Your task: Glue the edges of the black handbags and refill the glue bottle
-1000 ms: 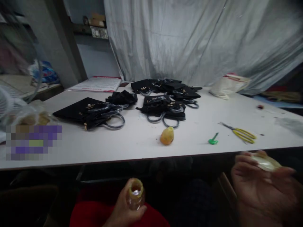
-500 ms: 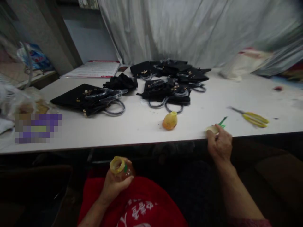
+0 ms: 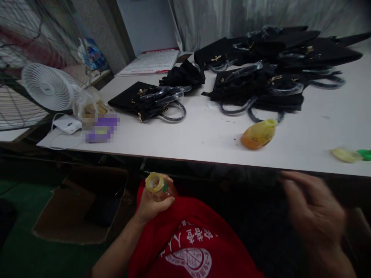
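My left hand point(image 3: 153, 202) is wrapped round a jar point(image 3: 166, 190) with no lid on it, a yellowish crusted rim and a green patch, held above my lap in front of the table. My right hand point(image 3: 315, 204), somewhat blurred, is in front of the table edge with nothing in it; its thumb and forefinger are apart. Beyond it on the table lies a pale round lid point(image 3: 346, 155) beside a green piece point(image 3: 364, 155), partly cut off by the frame. A squat yellow bottle point(image 3: 259, 134) with orange liquid stands on the table, leaning slightly.
Several black handbags point(image 3: 261, 87) with plastic-wrapped handles lie across the table point(image 3: 203, 143). At the left are a white fan point(image 3: 48, 87), a white device point(image 3: 68, 124) with a cable and a blurred-out purple item point(image 3: 101, 128). A cardboard box point(image 3: 72, 227) sits on the floor below.
My right hand has let go of the pale lid, left on the table, and drawn back toward me. The view has swung left and closer. My left hand still holds the jar.
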`<state>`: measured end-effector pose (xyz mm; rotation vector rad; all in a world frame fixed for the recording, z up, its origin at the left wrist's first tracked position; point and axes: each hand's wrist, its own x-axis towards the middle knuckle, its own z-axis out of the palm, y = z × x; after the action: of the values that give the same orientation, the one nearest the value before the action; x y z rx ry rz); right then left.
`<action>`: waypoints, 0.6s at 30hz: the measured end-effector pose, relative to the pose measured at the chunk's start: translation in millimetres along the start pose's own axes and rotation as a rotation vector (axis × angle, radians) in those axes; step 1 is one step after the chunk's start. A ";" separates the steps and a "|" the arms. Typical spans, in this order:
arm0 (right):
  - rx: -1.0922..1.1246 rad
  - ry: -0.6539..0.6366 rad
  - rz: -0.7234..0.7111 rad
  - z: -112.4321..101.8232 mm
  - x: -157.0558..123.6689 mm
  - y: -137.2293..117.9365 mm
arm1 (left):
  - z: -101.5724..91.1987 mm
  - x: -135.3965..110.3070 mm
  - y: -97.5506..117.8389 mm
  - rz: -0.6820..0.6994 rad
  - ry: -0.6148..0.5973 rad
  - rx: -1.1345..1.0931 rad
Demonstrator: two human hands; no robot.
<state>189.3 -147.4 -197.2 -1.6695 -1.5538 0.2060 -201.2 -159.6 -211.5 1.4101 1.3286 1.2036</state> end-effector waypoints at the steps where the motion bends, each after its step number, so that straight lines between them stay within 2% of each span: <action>1: 0.074 -0.143 -0.024 12.9 -9.4 -12.2 | 6.1 5.7 5.8 0.016 -0.033 -0.038; 4: 0.255 -0.453 -0.036 51.2 -32.1 -38.2 | 22.2 21.6 23.1 0.088 -0.143 -0.123; 7: 0.290 -0.694 0.006 83.5 -48.4 -38.4 | 30.2 29.9 37.7 0.157 -0.196 -0.197; 10: 0.192 -0.940 0.123 113.3 -65.9 -11.8 | 26.8 28.2 44.2 0.184 -0.178 -0.228; 14: -0.029 -1.237 0.344 149.8 -97.2 31.8 | 7.9 16.8 36.7 0.138 -0.131 -0.198; 18: -0.019 -1.462 0.446 176.9 -119.0 45.8 | -13.1 3.5 23.8 0.099 -0.046 -0.206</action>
<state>87.7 -169.2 -389.0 -1.9038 -2.0151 1.9830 -209.5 -158.8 -185.4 1.3595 1.0811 1.3246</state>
